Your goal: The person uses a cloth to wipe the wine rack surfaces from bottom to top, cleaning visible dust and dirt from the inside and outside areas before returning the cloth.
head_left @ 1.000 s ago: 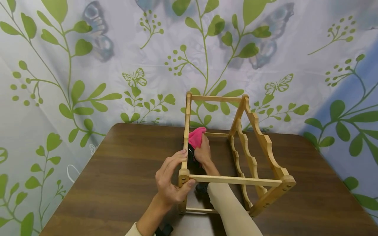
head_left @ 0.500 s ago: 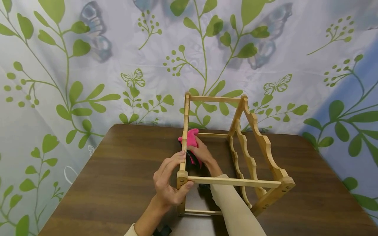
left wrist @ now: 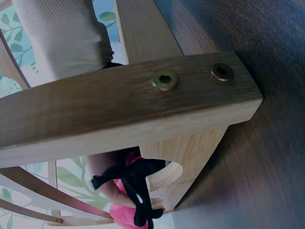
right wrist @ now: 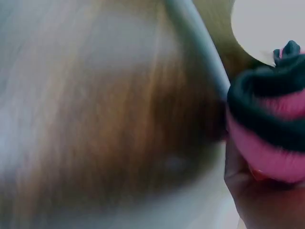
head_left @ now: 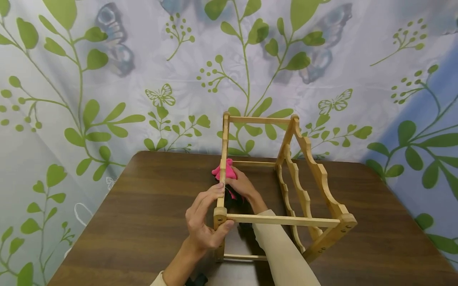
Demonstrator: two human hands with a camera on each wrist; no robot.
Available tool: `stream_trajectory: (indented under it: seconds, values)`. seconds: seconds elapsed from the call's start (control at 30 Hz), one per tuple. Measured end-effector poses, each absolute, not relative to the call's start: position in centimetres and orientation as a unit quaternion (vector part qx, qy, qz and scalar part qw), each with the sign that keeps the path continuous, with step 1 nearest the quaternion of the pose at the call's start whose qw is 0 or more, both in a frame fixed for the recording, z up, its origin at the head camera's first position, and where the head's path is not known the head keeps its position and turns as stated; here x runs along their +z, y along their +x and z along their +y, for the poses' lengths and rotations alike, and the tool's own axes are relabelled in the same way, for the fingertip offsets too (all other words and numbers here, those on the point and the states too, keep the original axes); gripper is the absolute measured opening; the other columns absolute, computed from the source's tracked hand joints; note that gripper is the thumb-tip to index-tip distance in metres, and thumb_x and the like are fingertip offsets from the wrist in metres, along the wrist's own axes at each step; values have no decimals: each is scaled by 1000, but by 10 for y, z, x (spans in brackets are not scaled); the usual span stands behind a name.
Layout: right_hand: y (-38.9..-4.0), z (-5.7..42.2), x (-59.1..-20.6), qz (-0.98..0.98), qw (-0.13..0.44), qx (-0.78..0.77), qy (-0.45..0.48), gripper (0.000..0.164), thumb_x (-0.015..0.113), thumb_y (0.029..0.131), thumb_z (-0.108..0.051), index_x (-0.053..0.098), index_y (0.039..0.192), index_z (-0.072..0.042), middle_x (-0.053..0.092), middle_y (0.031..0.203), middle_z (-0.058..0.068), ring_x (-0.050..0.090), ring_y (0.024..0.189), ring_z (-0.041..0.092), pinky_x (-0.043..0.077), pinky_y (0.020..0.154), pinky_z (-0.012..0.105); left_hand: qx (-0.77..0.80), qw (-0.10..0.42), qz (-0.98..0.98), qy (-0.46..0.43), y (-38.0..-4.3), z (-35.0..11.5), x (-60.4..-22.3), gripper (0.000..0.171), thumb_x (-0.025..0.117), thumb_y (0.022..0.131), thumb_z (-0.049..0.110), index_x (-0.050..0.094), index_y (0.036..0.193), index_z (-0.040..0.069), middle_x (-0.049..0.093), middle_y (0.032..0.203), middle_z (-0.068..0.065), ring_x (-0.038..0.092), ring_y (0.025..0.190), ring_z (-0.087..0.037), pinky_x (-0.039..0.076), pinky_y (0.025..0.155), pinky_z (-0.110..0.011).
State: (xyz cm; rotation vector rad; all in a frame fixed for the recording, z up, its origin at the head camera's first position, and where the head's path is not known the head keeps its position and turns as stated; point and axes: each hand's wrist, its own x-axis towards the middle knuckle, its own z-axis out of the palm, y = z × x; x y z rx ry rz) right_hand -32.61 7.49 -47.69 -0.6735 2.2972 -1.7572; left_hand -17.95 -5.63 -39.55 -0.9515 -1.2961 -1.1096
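A light wooden wine rack (head_left: 282,220) with scalloped rails stands on the table. My left hand (head_left: 203,218) grips its near left corner, thumb by the front rail and fingers against the upper left bar. Inside the frame, my right hand (head_left: 244,186) holds a pink cloth (head_left: 230,171) with black trim against the left side of the rack; the upper left bar covers part of the cloth. In the left wrist view, the black trim (left wrist: 138,183) hangs in loops beside a wooden cross piece. The right wrist view shows the bunched cloth (right wrist: 271,148) in my fingers.
The dark brown wooden table (head_left: 161,190) extends on both sides of the rack. Behind it hangs a leaf-patterned curtain (head_left: 179,71). A white cord (head_left: 80,212) loops at the table's left edge. Something dark (head_left: 196,280) lies below my left wrist.
My right hand and the pink cloth have shifted left and a little toward me, so the cloth now sticks out past the left bar. My left hand keeps its grip on the corner.
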Motion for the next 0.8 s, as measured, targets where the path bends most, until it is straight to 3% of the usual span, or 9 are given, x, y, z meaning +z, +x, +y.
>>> stream_trajectory:
  seconds: [0.23, 0.43, 0.63, 0.8]
  values:
    - [-314, 84, -463, 780, 117, -572, -223, 44, 64, 88, -11, 59, 132, -7, 65, 123, 10, 60, 100, 19, 49, 89, 35, -465, 565, -547, -406, -180, -56, -394, 51, 65, 93, 31, 60, 95, -20, 64, 98, -26, 67, 99, -38, 54, 92, -38]
    - [-307, 85, -458, 703, 151, -624, -305, 42, 55, 89, 7, 50, 130, 15, 54, 131, 30, 60, 103, 20, 49, 95, 34, -472, 563, -543, -406, -179, -53, -394, 52, 65, 93, 31, 60, 95, -20, 63, 98, -28, 66, 100, -37, 53, 93, -37]
    - [-288, 85, -452, 732, 171, -602, -271, 46, 60, 85, 2, 52, 130, 6, 62, 123, 21, 60, 102, 18, 51, 92, 33, -476, 565, -545, -398, -178, -54, -394, 52, 65, 93, 32, 61, 95, -19, 64, 97, -28, 67, 98, -37, 53, 93, -38]
    - [-268, 88, -446, 791, 201, -544, -193, 65, 64, 84, -12, 35, 142, -2, 50, 130, 15, 51, 107, 24, 48, 93, 38, -477, 566, -546, -391, -179, -54, -396, 53, 66, 93, 33, 61, 95, -19, 64, 96, -26, 67, 98, -37, 53, 93, -37]
